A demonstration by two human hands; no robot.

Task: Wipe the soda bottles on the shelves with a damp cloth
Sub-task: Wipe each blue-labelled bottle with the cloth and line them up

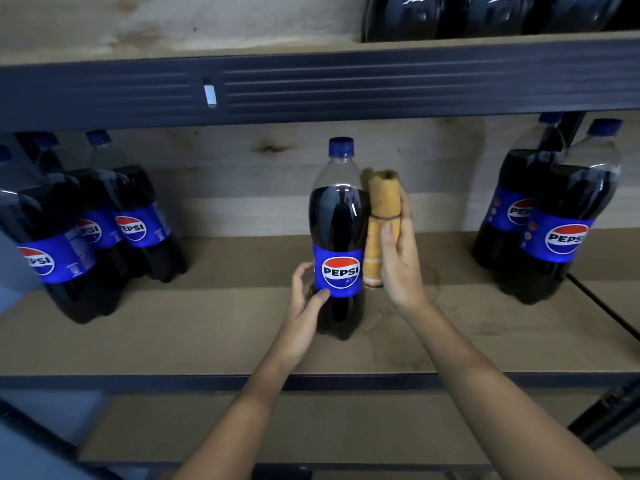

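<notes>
A Pepsi bottle [339,237] with a blue cap and blue label stands upright in the middle of the wooden shelf [207,327]. My left hand [306,299] grips its lower left side, thumb on the label's edge. My right hand [398,258] holds a rolled yellow cloth [381,216], bound by a dark band, upright against the bottle's right side.
Several Pepsi bottles [86,230] stand at the shelf's left and two more Pepsi bottles [547,223] at its right. A dark metal beam [311,88] spans above, with more dark bottles [485,15] on the upper shelf. A lower shelf board [277,427] lies below.
</notes>
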